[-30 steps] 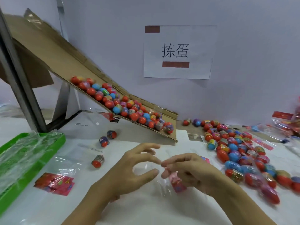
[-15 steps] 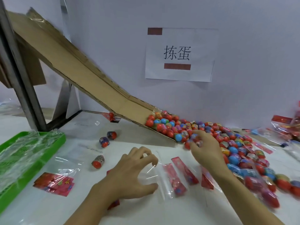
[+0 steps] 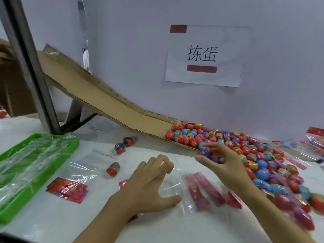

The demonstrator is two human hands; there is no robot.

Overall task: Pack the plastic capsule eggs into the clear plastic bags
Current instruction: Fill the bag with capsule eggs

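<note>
right hand (image 3: 222, 160): my fingers curl round a small clutch of capsule eggs (image 3: 211, 154), lifted at the near edge of the egg pile (image 3: 254, 155); count in grip unclear, at least two.
left hand (image 3: 150, 186): fingers loosely bent, thumb out, pressing the clear bag (image 3: 177, 186) flat on the tabletop (image 3: 87, 225).
step: i judge bagging comes next; best to lift the bag's mouth open first, then feed the eggs in without spilling.
stray eggs (image 3: 121, 148): three, left of the cardboard chute (image 3: 105, 100).
green tray (image 3: 10, 207): one.
pile: too many to count.
</note>
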